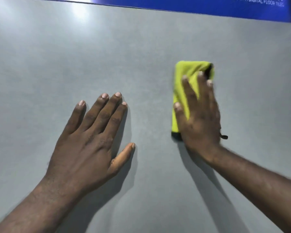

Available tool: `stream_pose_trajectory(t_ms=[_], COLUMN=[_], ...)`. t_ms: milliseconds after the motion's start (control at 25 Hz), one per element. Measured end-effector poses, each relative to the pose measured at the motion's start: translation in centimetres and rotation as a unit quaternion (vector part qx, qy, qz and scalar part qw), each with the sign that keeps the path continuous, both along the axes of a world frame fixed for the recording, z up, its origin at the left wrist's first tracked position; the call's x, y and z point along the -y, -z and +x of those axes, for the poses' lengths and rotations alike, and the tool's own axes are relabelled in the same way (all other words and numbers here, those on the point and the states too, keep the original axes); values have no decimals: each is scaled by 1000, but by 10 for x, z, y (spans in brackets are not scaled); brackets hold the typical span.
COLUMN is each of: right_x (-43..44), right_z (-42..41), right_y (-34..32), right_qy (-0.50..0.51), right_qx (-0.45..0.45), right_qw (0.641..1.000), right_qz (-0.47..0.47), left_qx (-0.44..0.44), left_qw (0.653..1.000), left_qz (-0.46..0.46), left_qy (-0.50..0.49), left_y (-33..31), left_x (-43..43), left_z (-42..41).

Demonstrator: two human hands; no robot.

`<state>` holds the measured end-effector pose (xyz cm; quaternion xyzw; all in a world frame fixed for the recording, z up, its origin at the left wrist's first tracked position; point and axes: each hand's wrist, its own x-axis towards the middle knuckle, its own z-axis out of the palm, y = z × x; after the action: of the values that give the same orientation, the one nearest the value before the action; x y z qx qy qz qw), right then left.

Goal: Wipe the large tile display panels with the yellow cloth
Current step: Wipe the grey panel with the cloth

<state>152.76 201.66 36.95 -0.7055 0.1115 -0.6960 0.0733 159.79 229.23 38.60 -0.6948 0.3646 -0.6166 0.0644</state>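
Yellow cloth (185, 84), folded, long axis running up-panel, is pressed flat under R hand (199, 118), fingers straight. L hand (91, 137) lies flat, bare, on grey tile panel (40, 56). Unwiped area judged mostly leftward; R hand nearer.

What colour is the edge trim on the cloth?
Black, along the yellow cloth at its lower end and upper right corner; the head view shows it best.

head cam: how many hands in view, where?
2. The left hand lies flat, fingers spread, on the bare grey tile panel, centre-left. The right hand presses the folded yellow cloth against the panel, centre-right.
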Motion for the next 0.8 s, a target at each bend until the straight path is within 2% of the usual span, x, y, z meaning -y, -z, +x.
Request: stream_pose_trajectory(t_ms=[80,120,160,200,240,280,320,360,400,480,520,560,600,640,680,720,800], right_x=[-34,-42,-52,-64,-80,-102,-130,-157,-177,-198,-203,-208,-216,-228,-245,-262,-281], right_z=[5,6,9,13,16,23,29,35,37,35,36,38,40,44,48,51,50], right_y=[-6,-22,-34,-40,-36,-24,-9,1,4,-15,-27,-34,-35,-26,-13,-4,-5], right_qy=[-2,0,5,5,-2,-5,10,27,27,25,23,18,5,-5,6,29,8], right_qx=[-54,-52,-28,6,38,55,51,37,12,-32,-26,-11,15,37,36,20,-44], right_qw=[979,968,972,987,998,997,993,996,1000,981,978,988,999,997,992,995,991], right_qz=[-199,-245,-232,-163,-49,59,109,82,-9,-190,-204,-156,-52,62,121,98,-125], left_qx=[4,3,2,1,2,3,4,5,8,8,5,4,4,5,8,12,21], left_qw=[1000,1000,1000,1000,1000,1000,1000,1000,1000,1000,1000,1000,1000,1000,1000,1000,1000], left_qz=[8,11,10,7,3,-1,-5,-6,-1,15,18,15,10,7,9,14,20], left_qy=[-2,-1,-1,-3,-7,-12,-16,-18,-18,-15,-13,-11,-8,-4,-3,-4,0], left_y=[0,0,-2,-4,-5,-6,-5,-5,-5,-9,-10,-11,-11,-10,-8,-5,-1], left_x=[-31,-46,-68,-93,-122,-151,-180,-206,-224,-250,-261,-272,-282,-291,-298,-302,-306], left_z=[5,8,11,15,20,26,32,37,42,48,51,54,57,60,63,66,68])
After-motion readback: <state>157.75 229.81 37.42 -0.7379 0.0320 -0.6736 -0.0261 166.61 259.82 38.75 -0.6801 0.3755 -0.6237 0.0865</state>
